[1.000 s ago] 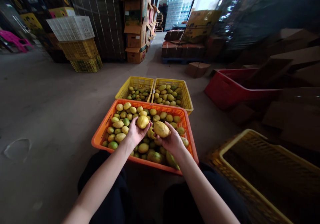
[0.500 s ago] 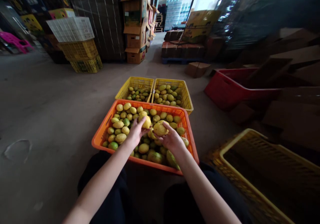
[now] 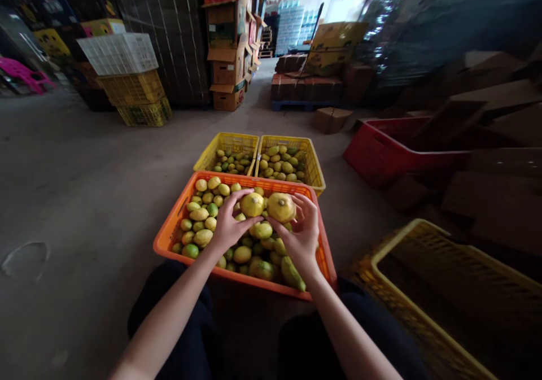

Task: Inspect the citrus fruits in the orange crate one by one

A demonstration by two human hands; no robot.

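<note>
A: Here we are, middle of the frame, and both hands are full! The left hand (image 3: 228, 228) pinches a yellow fruit (image 3: 252, 204) between thumb and fingers.

B: And the right hand (image 3: 301, 234)?

A: Curled around a second fruit (image 3: 282, 206), just beside the first, a stubby end of each facing us. I'd call this step a close look, one fruit against the other.

B: What does the next move call for?

A: A steady pinch on both, I'd say, and care for the piled fruit (image 3: 243, 254) right underneath. That heap sits in the orange crate (image 3: 328, 256), whose raised rim looks like the main thing to clear on any way out.

B: Anything crowding the action?

A: Plenty! Two yellow crates behind it, the left one (image 3: 206, 156) and the right one (image 3: 315, 166), both holding fruit. The knees (image 3: 169, 301) press in at the bottom. Lower right, a big yellow crate (image 3: 457, 267).

B: Further off?

A: A red crate (image 3: 372, 151) at right, cardboard (image 3: 499, 177) jumbled around it, and stacked crates (image 3: 121, 53) upper left.
</note>
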